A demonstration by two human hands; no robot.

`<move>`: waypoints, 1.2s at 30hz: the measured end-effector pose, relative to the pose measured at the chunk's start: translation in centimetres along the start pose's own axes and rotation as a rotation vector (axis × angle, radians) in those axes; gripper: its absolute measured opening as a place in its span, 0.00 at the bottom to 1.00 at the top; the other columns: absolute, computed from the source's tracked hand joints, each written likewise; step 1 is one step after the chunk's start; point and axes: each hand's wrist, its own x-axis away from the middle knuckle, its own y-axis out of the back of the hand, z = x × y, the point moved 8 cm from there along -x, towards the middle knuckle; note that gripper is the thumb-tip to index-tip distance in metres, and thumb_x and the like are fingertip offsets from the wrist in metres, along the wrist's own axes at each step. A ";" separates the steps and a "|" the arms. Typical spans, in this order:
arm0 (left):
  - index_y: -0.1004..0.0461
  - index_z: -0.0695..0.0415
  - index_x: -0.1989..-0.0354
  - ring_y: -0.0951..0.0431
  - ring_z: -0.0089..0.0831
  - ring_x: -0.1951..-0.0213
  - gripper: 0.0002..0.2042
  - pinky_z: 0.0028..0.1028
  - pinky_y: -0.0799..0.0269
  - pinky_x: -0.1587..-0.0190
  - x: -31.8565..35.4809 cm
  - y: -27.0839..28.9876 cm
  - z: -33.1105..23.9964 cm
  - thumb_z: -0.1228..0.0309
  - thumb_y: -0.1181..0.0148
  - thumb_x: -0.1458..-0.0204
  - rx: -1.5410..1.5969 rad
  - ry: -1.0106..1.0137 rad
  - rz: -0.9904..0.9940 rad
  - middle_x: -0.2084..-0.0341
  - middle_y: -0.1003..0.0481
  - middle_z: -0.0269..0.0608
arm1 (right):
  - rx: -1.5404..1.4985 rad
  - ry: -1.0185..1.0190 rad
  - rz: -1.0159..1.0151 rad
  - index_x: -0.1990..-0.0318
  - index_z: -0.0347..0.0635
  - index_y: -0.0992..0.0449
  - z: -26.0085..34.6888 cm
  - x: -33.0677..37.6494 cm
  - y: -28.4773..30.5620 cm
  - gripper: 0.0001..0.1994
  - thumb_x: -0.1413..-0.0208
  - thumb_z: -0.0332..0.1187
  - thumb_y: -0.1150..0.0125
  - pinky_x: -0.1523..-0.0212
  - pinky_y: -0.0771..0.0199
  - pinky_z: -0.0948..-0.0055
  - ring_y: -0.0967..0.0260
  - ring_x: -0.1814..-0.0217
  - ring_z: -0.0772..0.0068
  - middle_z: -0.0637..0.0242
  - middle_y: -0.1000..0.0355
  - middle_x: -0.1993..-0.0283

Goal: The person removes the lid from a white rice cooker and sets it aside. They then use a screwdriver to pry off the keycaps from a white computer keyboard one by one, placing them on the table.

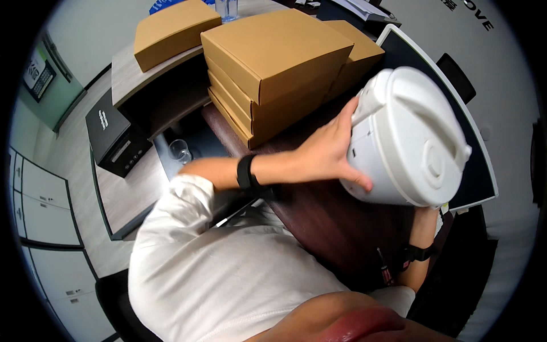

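A white rice cooker (387,154) with a rounded lid and a carrying handle is held up above the dark brown desk (330,222), tipped so that its lid faces right. My left hand (336,148) grips its left side, thumb spread low along the wall and fingers reaching up round the far side. My right hand (426,214) is under the cooker's lower edge; the cooker hides its fingers, and only the part near the wrist shows. A screwdriver (384,265) with a red and black handle lies on the desk beside my right forearm.
Brown cardboard boxes (273,51) are stacked on the desk beyond my left arm, with another box (176,31) on the raised ledge. A monitor (470,165) stands close behind the cooker. At left are a black box (117,134) and a clear glass (180,151).
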 end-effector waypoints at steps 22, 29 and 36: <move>0.66 0.69 0.31 0.53 0.56 0.34 0.60 0.43 0.49 0.32 -21.0 16.6 -3.6 0.39 0.34 0.57 -0.353 -0.202 0.147 0.37 0.58 0.66 | -0.033 0.309 0.235 0.46 0.39 0.31 16.9 -12.1 -25.2 0.33 0.37 0.61 0.66 0.49 0.28 0.67 0.31 0.48 0.63 0.55 0.30 0.50; 0.63 0.67 0.32 0.45 0.47 0.35 0.53 0.41 0.43 0.35 -28.6 17.0 1.8 0.51 0.31 0.53 -0.219 -0.303 0.226 0.39 0.46 0.61 | 0.077 0.322 0.224 0.45 0.37 0.32 14.7 -17.0 -26.0 0.38 0.38 0.64 0.73 0.46 0.30 0.64 0.35 0.43 0.62 0.53 0.33 0.46; 0.52 0.63 0.33 0.38 0.36 0.38 0.46 0.36 0.39 0.38 -28.7 18.1 7.6 0.60 0.27 0.55 -0.072 -0.056 0.387 0.40 0.37 0.48 | -0.480 0.161 0.467 0.36 0.40 0.37 6.8 -24.4 -31.6 0.40 0.39 0.65 0.75 0.37 0.38 0.63 0.42 0.34 0.59 0.56 0.38 0.34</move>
